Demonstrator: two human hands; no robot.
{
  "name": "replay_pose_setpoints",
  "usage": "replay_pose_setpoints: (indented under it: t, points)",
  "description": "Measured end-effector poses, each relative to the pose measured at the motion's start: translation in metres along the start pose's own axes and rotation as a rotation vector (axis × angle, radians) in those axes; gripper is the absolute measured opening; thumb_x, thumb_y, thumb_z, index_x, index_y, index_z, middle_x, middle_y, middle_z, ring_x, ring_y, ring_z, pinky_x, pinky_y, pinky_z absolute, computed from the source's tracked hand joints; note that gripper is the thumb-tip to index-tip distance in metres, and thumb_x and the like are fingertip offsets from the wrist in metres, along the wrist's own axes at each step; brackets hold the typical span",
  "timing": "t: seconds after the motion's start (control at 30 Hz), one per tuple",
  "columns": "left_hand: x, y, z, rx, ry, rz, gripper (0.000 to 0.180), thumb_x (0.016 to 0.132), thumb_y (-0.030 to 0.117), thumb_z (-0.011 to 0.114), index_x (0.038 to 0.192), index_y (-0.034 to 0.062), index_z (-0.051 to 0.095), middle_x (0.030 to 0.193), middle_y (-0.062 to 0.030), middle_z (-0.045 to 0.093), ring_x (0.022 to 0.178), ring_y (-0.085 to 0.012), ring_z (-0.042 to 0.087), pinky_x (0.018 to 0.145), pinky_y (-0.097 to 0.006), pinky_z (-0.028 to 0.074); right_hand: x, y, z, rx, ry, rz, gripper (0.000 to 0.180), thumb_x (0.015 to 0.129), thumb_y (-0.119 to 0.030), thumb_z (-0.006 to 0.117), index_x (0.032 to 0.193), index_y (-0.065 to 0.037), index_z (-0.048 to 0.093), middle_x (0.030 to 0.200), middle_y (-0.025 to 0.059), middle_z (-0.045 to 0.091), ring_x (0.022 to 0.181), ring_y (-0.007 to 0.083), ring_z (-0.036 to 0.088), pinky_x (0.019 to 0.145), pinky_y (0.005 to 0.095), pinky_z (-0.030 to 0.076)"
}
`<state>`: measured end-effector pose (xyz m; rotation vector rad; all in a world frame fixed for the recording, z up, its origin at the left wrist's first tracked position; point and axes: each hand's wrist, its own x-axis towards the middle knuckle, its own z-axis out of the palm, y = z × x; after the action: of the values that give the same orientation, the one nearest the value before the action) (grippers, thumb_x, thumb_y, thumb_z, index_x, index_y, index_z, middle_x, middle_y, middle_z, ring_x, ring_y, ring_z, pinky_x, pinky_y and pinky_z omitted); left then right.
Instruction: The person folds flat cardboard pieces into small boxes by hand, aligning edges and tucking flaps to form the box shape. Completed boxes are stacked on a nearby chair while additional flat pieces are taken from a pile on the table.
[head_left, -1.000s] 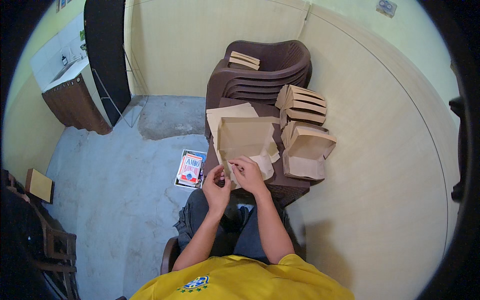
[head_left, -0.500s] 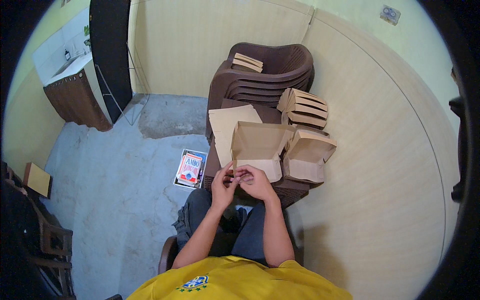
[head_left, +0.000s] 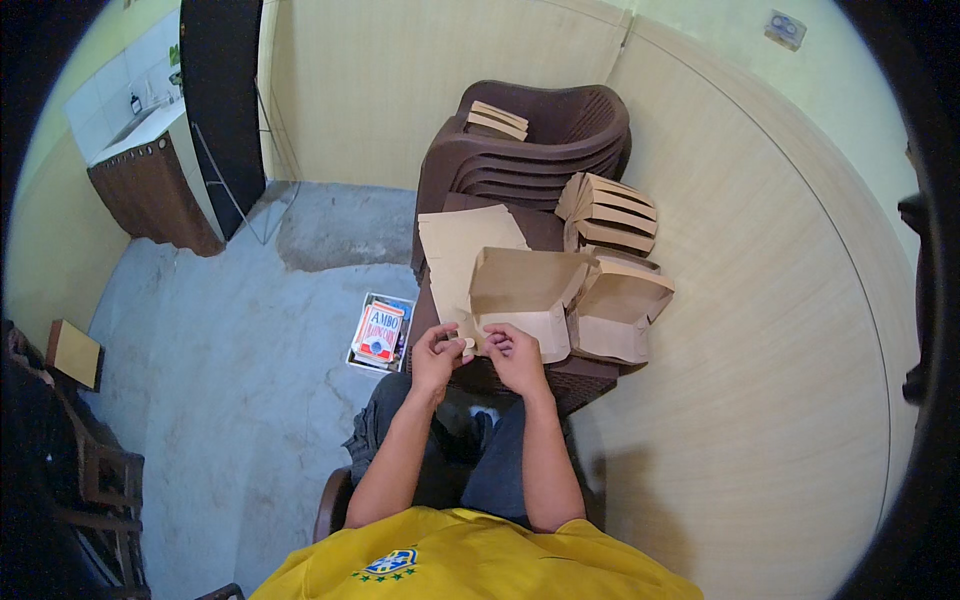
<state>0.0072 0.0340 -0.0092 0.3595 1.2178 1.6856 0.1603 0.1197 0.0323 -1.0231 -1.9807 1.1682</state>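
My left hand (head_left: 436, 362) is closed in a pinch on a small pale piece (head_left: 468, 344), too small to name. Beside it, my right hand (head_left: 514, 358) has its thumb and fingers drawn together at the tip; what they hold, if anything, cannot be made out. Both hands are at the near edge of an open brown cardboard box (head_left: 520, 285) with its lid raised. A flat cardboard sheet (head_left: 462, 240) lies behind and left of that box. To the right stands a second open cardboard box (head_left: 615, 315).
Under the boxes is a brown plastic surface (head_left: 590, 378), with stacked brown chairs (head_left: 530, 165) behind it. Folded cardboard pieces (head_left: 615, 215) sit at the right, and more cardboard (head_left: 498, 120) rests on the chairs. A white-rimmed bin (head_left: 380, 330) stands on the floor at left.
My hands have moved a little apart, and the small pale piece now shows between them. The boxes stay in place; the view has shifted slightly.
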Motion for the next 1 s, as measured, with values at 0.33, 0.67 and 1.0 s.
replay_pose_setpoints:
  t: [0.33,0.67,1.0]
  points:
    - [0.004,0.001,0.023,-0.028,0.103,-0.005,0.048,0.097,0.003,0.078,0.136,-0.0026,0.050,0.103,-0.0153,0.075,0.089,-0.0223,0.075,0.074,-0.034,0.066,0.002,0.007,-0.006,0.073,-0.079,0.022,0.037,0.094,0.002,0.077,0.130,0.002,0.073,0.107,0.0135,0.077,0.094,0.0189,0.075,0.084,0.0328,0.064]
    - [0.006,-0.007,0.023,0.057,0.151,0.041,0.048,0.089,0.001,0.083,0.127,-0.0011,0.054,0.094,-0.0116,0.073,0.082,-0.0207,0.074,0.071,-0.036,0.065,0.000,0.008,-0.005,0.090,-0.157,0.076,0.039,0.090,0.007,0.078,0.128,0.004,0.072,0.111,0.0074,0.072,0.099,0.0148,0.070,0.090,0.0297,0.060]
    - [0.013,-0.017,0.024,0.155,0.198,0.127,0.039,0.087,0.003,0.085,0.115,0.0012,0.057,0.089,-0.0096,0.073,0.076,-0.0160,0.070,0.065,-0.032,0.060,0.002,0.021,-0.003,0.176,-0.185,0.060,0.047,0.086,0.005,0.084,0.130,0.001,0.068,0.109,0.0099,0.073,0.098,0.0181,0.073,0.090,0.0325,0.063]
